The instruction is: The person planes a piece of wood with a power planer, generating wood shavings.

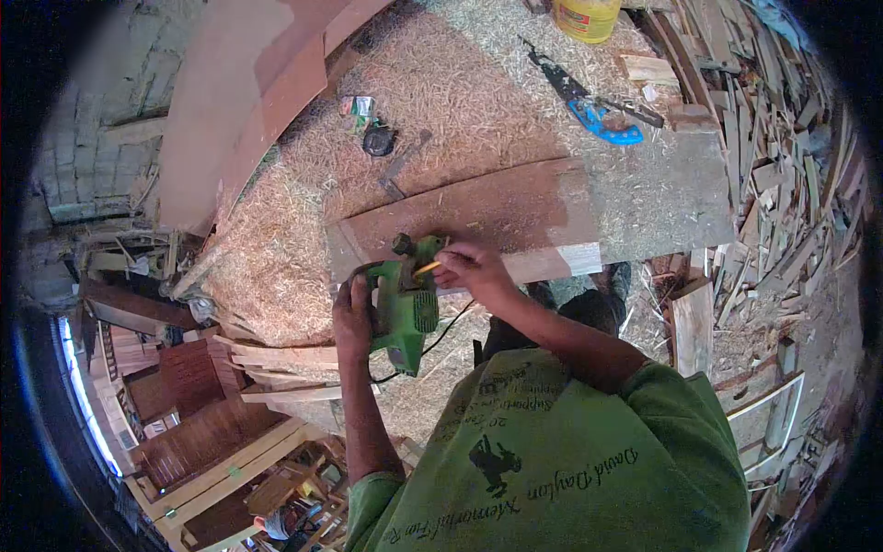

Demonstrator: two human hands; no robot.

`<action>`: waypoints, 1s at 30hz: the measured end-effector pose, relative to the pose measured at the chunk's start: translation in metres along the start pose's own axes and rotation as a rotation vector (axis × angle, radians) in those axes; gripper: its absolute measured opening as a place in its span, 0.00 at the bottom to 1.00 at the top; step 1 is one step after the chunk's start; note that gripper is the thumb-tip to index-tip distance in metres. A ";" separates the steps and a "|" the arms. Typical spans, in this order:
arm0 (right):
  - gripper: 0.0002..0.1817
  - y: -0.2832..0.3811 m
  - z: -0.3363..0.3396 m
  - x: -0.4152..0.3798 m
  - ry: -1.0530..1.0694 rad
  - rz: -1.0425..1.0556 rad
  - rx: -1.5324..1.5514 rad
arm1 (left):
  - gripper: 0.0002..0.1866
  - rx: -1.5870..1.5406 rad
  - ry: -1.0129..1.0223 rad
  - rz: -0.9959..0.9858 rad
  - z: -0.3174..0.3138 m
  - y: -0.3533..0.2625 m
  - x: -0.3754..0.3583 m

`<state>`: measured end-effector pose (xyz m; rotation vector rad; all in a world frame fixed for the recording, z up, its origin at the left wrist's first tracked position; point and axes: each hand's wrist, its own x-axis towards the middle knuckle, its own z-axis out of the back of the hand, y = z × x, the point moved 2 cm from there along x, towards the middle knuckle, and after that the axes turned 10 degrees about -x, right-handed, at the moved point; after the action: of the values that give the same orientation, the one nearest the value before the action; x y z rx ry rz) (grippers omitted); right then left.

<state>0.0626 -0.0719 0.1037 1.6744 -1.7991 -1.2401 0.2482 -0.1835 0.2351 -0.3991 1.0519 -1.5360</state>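
My left hand [353, 317] is wrapped round the handle of a green electric planer [397, 317], which is held up near the front edge of the bench. A black knob [402, 243] sits at the planer's far end, and a black cord [449, 329] trails from its body. Between the fingers of my right hand [471, 271] is a yellow pencil [427, 268], its tip right at the planer's upper body. Behind the planer lies a wide brown board [487, 207], dusted with shavings.
Wood shavings [441, 83] cover the bench. On it lie a blue-handled saw [602, 124], a black tape measure [378, 140] and a try square [401, 170]. A yellow bucket [587, 18] stands at the back. Scrap wood [768, 175] is heaped on the right; a large curved panel [244, 101] leans left.
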 end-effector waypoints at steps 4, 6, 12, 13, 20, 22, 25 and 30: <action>0.17 -0.006 0.065 -0.033 -0.078 -0.127 0.180 | 0.28 -0.035 0.082 -0.028 0.003 0.006 0.000; 0.16 -0.003 0.099 -0.057 -0.189 -0.155 0.172 | 0.29 -0.129 0.174 -0.049 -0.010 0.002 -0.016; 0.15 0.069 0.173 -0.138 -0.447 -0.097 0.209 | 0.41 -0.055 0.232 -0.254 -0.058 0.041 -0.059; 0.16 0.086 0.175 -0.148 -0.466 -0.062 0.260 | 0.42 -0.039 0.188 -0.303 -0.064 0.050 -0.066; 0.16 0.213 0.155 -0.184 -0.329 0.247 0.443 | 0.41 0.823 0.196 -0.510 -0.143 0.070 -0.133; 0.17 0.244 0.149 -0.196 -0.242 0.331 0.480 | 0.36 1.057 0.141 -0.694 -0.169 0.108 -0.134; 0.16 0.280 0.146 -0.221 -0.187 0.453 0.376 | 0.37 1.033 0.114 -0.549 -0.188 0.114 -0.145; 0.14 0.307 0.166 -0.247 0.052 0.572 0.441 | 0.38 1.039 -0.001 -0.634 -0.195 0.107 -0.148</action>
<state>-0.1959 0.1837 0.3286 1.2118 -2.4069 -0.5778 0.2076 0.0372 0.0907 0.0229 -0.0066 -2.3970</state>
